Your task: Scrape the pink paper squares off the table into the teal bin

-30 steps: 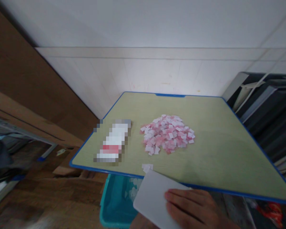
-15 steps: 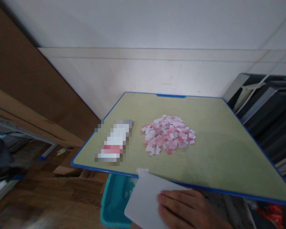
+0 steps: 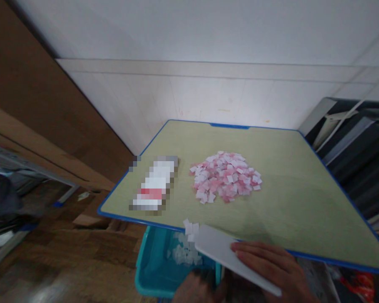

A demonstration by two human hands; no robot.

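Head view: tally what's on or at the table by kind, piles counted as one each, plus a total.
Pile of pink and white paper squares: 1
Small cluster of white squares at the table's near edge: 1
White board under the right hand: 1
Blurred-out white and red item: 1
Teal bin below the edge, white squares inside: 1
Total: 5

A flat white card [image 3: 222, 251] lies tilted at the table's near edge, small white squares [image 3: 190, 227] at its tip.
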